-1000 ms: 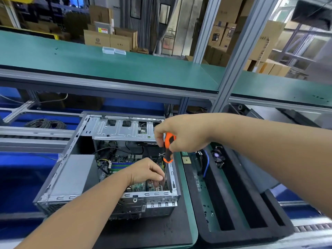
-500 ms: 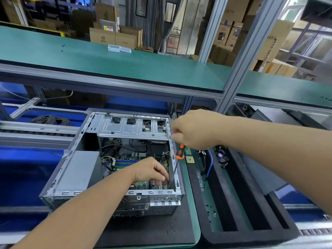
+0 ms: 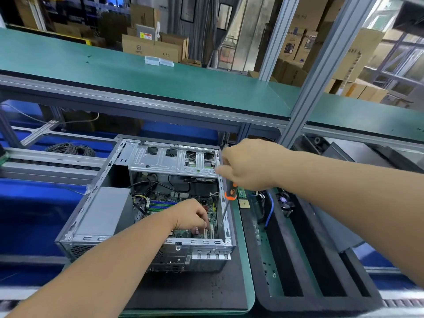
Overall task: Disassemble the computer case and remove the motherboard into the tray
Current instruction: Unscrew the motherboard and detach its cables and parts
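Right hand (image 3: 249,165) grips the screwdriver (image 3: 230,193), shaft angled down into the open case (image 3: 91,216). Left hand (image 3: 191,215), fingers curled, pinches something small on the motherboard (image 3: 183,234).

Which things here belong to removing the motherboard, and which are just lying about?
Job: computer case, motherboard, screwdriver gripped by right hand, left hand, black tray.

Lying about: cable coil, cardboard boxes, clear plastic boxes.

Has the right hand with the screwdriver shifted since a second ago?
Yes. The right hand has moved rightward and back relative to the computer case, taking the screwdriver to the case's right wall.
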